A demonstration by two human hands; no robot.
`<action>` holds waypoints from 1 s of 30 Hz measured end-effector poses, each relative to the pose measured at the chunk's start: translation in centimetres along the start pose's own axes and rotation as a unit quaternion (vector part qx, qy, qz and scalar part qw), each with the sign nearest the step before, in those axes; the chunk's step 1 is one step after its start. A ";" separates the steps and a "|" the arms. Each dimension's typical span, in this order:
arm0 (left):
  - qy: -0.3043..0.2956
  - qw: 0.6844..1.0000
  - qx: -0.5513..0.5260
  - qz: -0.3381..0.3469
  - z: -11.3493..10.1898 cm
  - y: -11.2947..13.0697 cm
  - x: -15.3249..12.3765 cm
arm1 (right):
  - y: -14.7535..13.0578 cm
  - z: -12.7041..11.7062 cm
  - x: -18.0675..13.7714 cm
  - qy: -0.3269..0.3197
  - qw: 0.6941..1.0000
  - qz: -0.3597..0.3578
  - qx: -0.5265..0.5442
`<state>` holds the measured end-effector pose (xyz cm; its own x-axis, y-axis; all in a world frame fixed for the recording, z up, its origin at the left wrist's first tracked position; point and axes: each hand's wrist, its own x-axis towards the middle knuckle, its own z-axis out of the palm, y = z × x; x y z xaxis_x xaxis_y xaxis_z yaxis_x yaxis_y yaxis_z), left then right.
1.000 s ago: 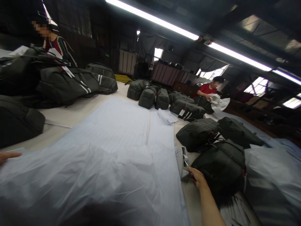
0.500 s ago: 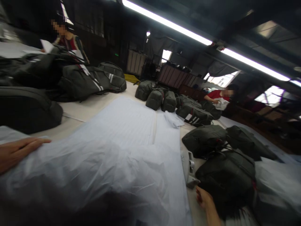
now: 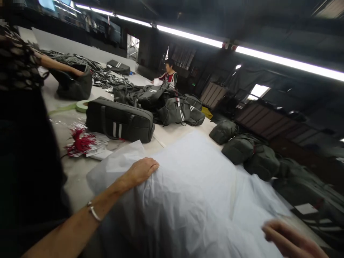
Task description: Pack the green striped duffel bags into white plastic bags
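Observation:
A large translucent white plastic bag [image 3: 172,208] lies crumpled in front of me, with a darker shape showing faintly under its near part. My left hand [image 3: 143,170] is closed on the upper left part of this plastic, fingers pressed together and wrist bent over it. Over the right side of the plastic, my right hand [image 3: 291,238] is curled with its fingers together and partly cut off by the frame edge. It is smeared by motion, and what it holds, if anything, is hidden. Flat white plastic sheets [image 3: 199,154] spread across the table beyond.
A dark duffel bag [image 3: 120,120] stands at left beside red-stringed tags [image 3: 80,141] and a roll of green tape [image 3: 82,105]. More dark bags [image 3: 239,148] line the right side. At far left a co-worker's arm [image 3: 63,66] reaches into a bag; another person [image 3: 169,73] is farther back.
The view has swung left, bringing the tags, tape and nearby co-worker into sight. My left hand has gone from lying flat to closed on the plastic; my right hand has come over the plastic.

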<state>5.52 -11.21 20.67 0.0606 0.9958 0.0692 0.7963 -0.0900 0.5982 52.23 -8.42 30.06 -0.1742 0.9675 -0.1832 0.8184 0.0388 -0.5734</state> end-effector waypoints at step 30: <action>0.080 0.990 0.013 0.114 0.7 -1.4 -1.2 | -16.7 21.9 22.3 -0.613 0.789 -0.042 0.004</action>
<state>4.78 -12.23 19.25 0.1460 0.9335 0.3276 0.7887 -0.3097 0.5311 22.71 7.01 18.01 -0.6296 -0.0074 -0.7769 0.7738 0.0836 -0.6279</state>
